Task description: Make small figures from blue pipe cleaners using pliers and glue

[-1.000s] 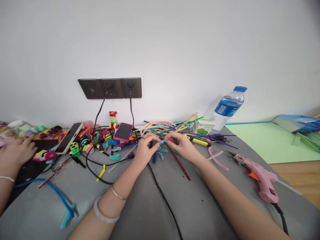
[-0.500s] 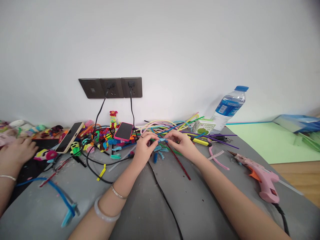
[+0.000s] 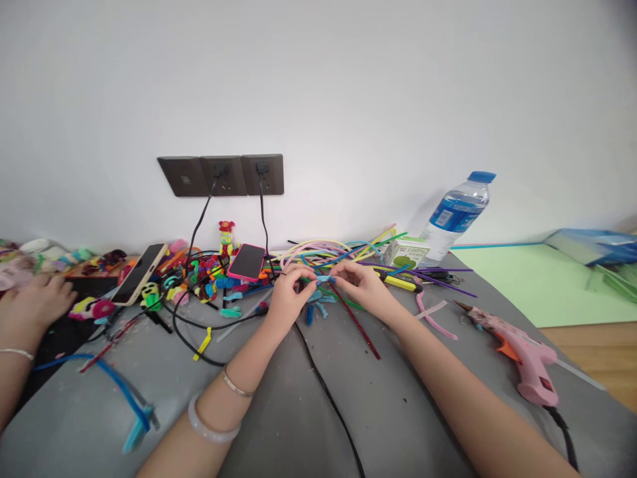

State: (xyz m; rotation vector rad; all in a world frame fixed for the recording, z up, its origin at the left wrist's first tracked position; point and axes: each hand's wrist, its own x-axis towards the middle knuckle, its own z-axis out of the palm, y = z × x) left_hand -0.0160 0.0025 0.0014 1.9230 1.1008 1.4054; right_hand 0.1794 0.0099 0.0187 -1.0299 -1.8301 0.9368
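Between my two hands is a short light blue piece of pipe cleaner (image 3: 324, 279), raised a little over the grey table (image 3: 279, 411). My left hand (image 3: 293, 291) pinches its left end between thumb and finger. At the other end, the fingertips of my right hand (image 3: 359, 284) are closed on it. Just below my fingers lie several more short blue pipe cleaner pieces (image 3: 318, 307). A dark red glittery stem (image 3: 359, 326) slants over the table beneath my right hand. Long coloured pipe cleaners (image 3: 343, 249) are heaped behind both hands.
A pink glue gun (image 3: 522, 358) lies at right, near a tilted water bottle (image 3: 458, 212), a small green-white box (image 3: 407, 252) and a yellow cutter (image 3: 398, 282). Two phones, colourful pipe cleaner figures (image 3: 226, 239) and black cables (image 3: 323, 385) are leftward. Another person's hand (image 3: 40, 302) rests far left.
My left thumb has shifted slightly against the light blue piece, which both hands still hold in nearly the same place. Otherwise the view has barely moved.
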